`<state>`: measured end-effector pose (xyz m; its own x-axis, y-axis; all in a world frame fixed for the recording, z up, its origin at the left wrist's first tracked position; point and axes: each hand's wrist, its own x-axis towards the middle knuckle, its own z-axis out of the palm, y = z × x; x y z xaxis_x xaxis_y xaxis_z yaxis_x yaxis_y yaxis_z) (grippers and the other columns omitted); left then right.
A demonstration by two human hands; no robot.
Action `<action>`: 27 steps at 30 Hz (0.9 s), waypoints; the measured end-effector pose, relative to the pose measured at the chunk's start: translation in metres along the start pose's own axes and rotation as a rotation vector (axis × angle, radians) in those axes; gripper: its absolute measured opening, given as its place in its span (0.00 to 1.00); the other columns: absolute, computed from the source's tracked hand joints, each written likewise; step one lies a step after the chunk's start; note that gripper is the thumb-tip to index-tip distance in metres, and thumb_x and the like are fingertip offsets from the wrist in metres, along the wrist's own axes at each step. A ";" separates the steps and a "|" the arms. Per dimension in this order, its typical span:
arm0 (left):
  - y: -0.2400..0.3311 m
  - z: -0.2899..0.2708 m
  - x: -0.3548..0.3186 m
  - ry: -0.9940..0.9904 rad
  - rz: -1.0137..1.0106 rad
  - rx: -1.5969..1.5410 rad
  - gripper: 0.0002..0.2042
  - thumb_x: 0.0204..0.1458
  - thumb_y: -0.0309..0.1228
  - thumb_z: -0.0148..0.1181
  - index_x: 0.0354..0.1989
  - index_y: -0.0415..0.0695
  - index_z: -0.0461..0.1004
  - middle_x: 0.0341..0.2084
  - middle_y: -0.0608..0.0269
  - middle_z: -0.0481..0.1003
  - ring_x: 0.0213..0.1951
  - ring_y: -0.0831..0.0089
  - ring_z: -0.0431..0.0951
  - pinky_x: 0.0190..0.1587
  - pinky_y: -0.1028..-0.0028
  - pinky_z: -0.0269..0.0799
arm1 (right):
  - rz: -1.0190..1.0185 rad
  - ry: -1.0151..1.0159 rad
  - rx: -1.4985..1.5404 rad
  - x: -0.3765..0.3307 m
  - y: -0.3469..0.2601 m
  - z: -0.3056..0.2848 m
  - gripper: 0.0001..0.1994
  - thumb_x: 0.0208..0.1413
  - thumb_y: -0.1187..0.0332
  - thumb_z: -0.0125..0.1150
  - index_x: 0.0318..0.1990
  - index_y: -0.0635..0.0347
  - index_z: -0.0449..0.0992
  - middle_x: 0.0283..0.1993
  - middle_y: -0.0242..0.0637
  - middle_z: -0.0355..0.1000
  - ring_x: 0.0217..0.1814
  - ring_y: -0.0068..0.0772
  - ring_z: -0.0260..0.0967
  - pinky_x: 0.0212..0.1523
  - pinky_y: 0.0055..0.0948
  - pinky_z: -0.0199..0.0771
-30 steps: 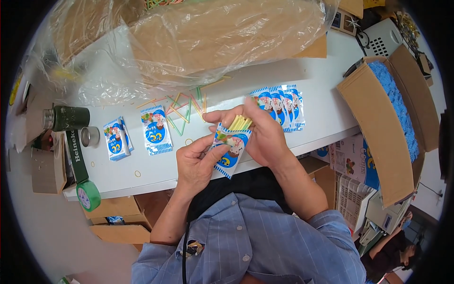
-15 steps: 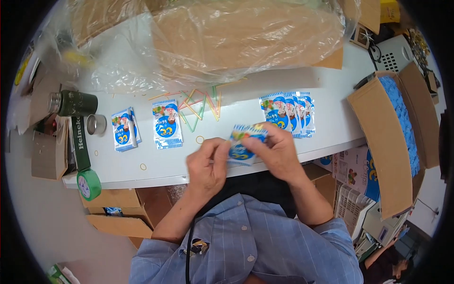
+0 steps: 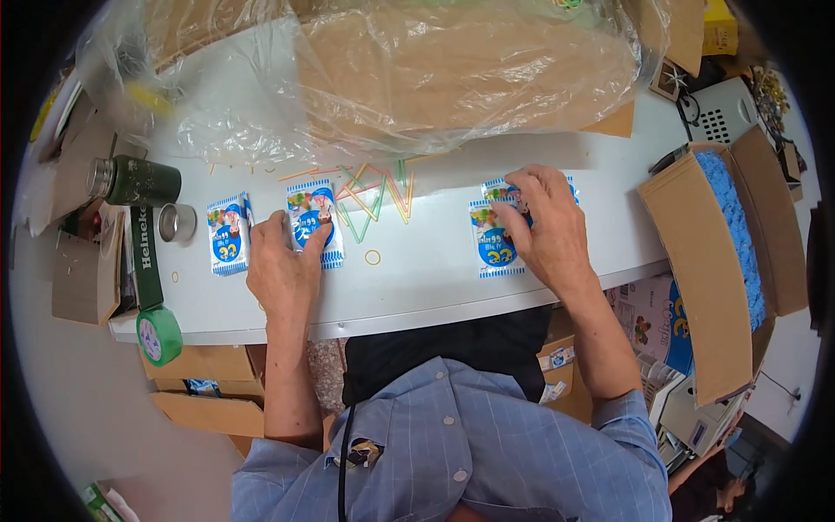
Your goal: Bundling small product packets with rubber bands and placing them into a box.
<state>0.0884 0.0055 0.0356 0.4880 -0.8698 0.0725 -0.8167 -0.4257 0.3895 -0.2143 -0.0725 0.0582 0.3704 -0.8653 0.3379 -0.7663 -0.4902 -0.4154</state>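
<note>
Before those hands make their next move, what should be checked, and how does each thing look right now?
1. Left hand rests on the middle packet: ok.
2. Right hand covers the packet stack: ok.
3. Stack neatly squared: cannot tell, hand hides it.
4. Far-left packet lies flat, apart from the others: ok.
5. Rubber bands within reach between the hands: ok.
6. Open box at the right stands ready: ok.

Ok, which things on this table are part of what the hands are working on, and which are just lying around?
In use: left hand on a blue packet; right hand on the packet stack; rubber bands.
Lying about: green flask, tape roll, plastic bag, open box.
</note>
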 end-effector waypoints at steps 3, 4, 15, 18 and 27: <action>0.011 0.000 -0.005 0.125 0.148 -0.138 0.23 0.47 0.36 0.72 0.49 0.38 0.76 0.40 0.50 0.76 0.43 0.51 0.77 0.45 0.61 0.73 | -0.119 0.053 0.108 0.015 -0.004 -0.016 0.11 0.49 0.75 0.69 0.41 0.63 0.77 0.40 0.44 0.74 0.39 0.47 0.74 0.39 0.36 0.76; 0.015 -0.001 -0.007 0.133 0.182 -0.218 0.21 0.48 0.33 0.72 0.49 0.38 0.76 0.40 0.49 0.76 0.43 0.51 0.77 0.45 0.61 0.73 | -0.163 0.045 0.212 0.021 -0.008 -0.022 0.09 0.49 0.77 0.68 0.39 0.64 0.78 0.37 0.43 0.75 0.35 0.47 0.74 0.38 0.33 0.76; 0.072 0.020 -0.047 -0.088 0.732 -0.616 0.12 0.44 0.26 0.73 0.38 0.42 0.80 0.31 0.58 0.77 0.31 0.63 0.79 0.30 0.68 0.75 | -0.016 0.096 -0.155 0.230 0.077 -0.103 0.13 0.61 0.64 0.57 0.45 0.63 0.80 0.39 0.40 0.80 0.41 0.38 0.75 0.47 0.33 0.73; 0.072 0.020 -0.049 -0.168 0.651 -0.678 0.11 0.44 0.23 0.72 0.37 0.40 0.80 0.31 0.54 0.78 0.31 0.60 0.80 0.31 0.69 0.76 | -0.137 -0.159 -0.921 0.259 0.104 -0.099 0.11 0.58 0.64 0.59 0.43 0.58 0.82 0.42 0.39 0.78 0.50 0.42 0.72 0.54 0.39 0.69; 0.055 0.025 -0.030 -0.152 0.572 -0.703 0.08 0.46 0.22 0.71 0.35 0.38 0.80 0.29 0.52 0.78 0.29 0.61 0.80 0.28 0.71 0.75 | -0.214 -0.100 -0.991 0.272 0.136 -0.070 0.13 0.54 0.60 0.63 0.42 0.57 0.81 0.54 0.37 0.72 0.65 0.42 0.61 0.65 0.53 0.56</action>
<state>0.0212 0.0015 0.0316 -0.0192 -0.9459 0.3238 -0.5220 0.2857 0.8037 -0.2549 -0.3672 0.1523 0.5580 -0.7968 0.2319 -0.7521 -0.3674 0.5472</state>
